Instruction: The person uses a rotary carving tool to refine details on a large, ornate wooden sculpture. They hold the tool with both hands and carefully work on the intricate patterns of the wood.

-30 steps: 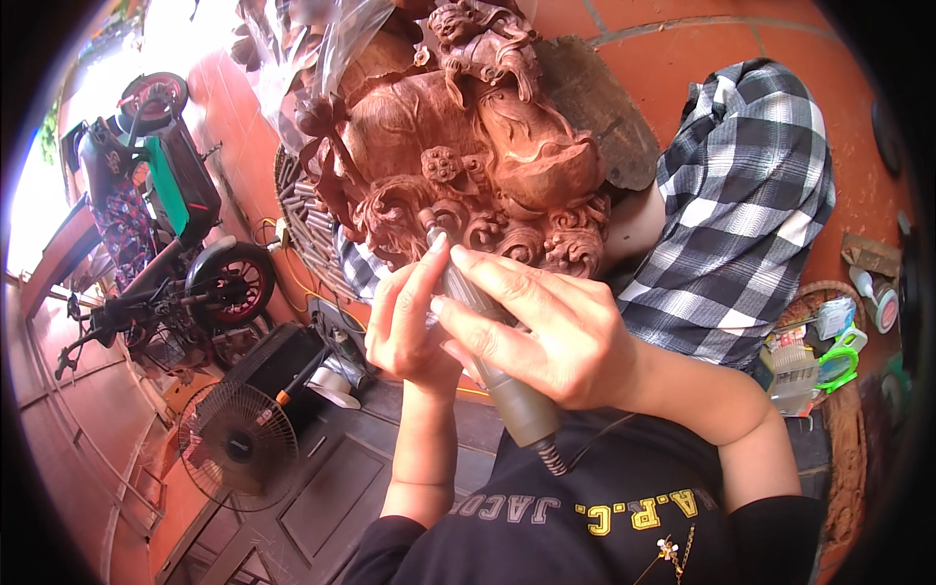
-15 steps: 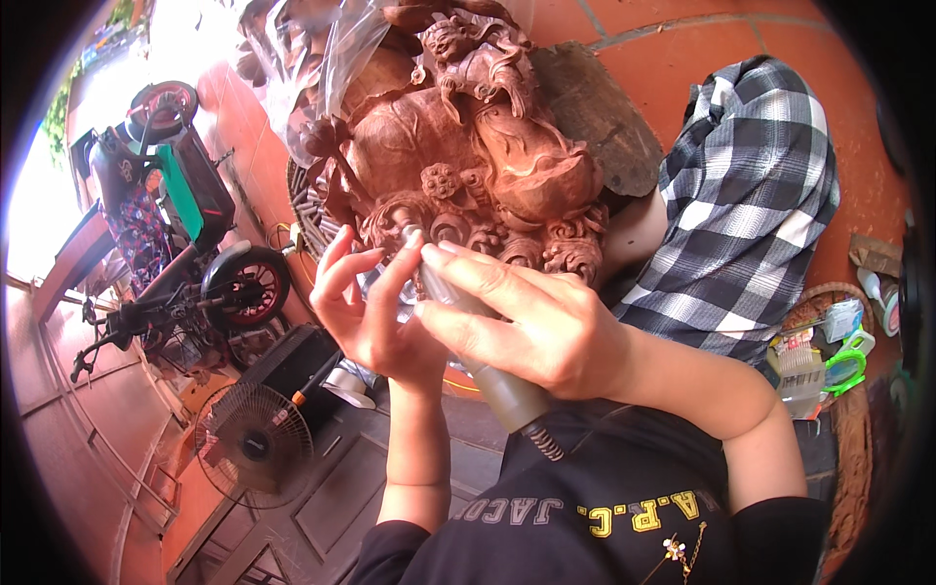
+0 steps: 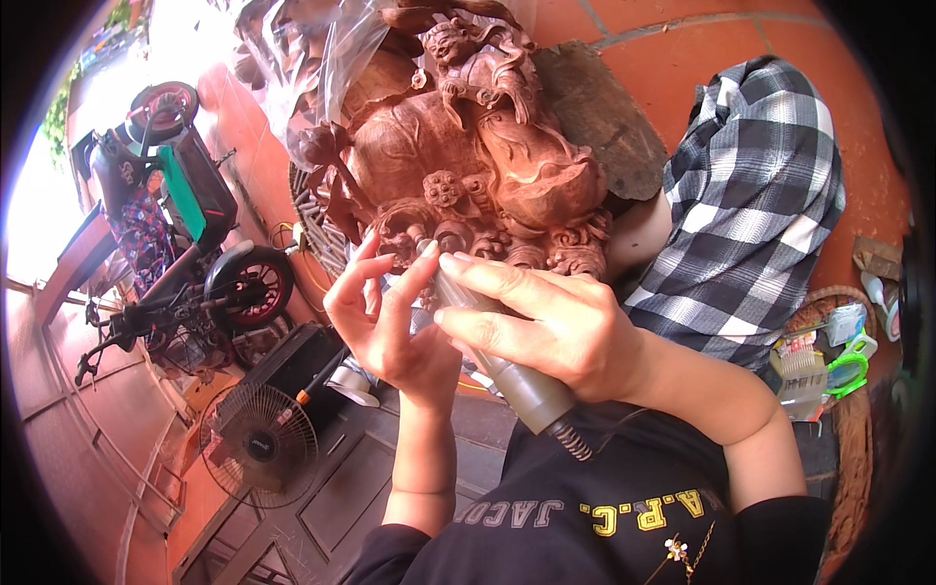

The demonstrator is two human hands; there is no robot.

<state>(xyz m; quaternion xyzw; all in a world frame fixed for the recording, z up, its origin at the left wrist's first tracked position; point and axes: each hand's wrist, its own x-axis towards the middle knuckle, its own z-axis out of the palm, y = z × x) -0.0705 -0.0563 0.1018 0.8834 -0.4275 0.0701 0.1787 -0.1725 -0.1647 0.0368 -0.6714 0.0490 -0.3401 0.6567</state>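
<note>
1. Rotary carving handpiece (image 3: 517, 380): grey, stiff cylinder with a ribbed cord collar at its 5 o'clock end; looks light and smooth, so likely a bit slippery. Best held pencil-style near the front of the barrel.
2. Wooden carving (image 3: 478, 166): reddish, dense-looking, probably heavy and rigid. Fine raised scrollwork along the lower edge looks chip-prone; better steadied by its bulk, not the details. Sits at 12 o'clock from both hands, against the orange tiled floor (image 3: 663, 39).
3. Right hand (image 3: 546, 327): closed around the handpiece barrel, index finger laid along it pointing to 10 o'clock, forearm entering from 4 o'clock.
4. Left hand (image 3: 390, 312): fingers curled up, tips pinching near the tool's front end just below the carving's lower scrolls; whether it actually grips the tip cannot be told. Forearm rises from 6 o'clock.
5. Around: checked cloth (image 3: 751, 205) at 2 o'clock, floor fan (image 3: 258, 444) at 8 o'clock, motorbike (image 3: 166, 244) at 9 o'clock.
</note>
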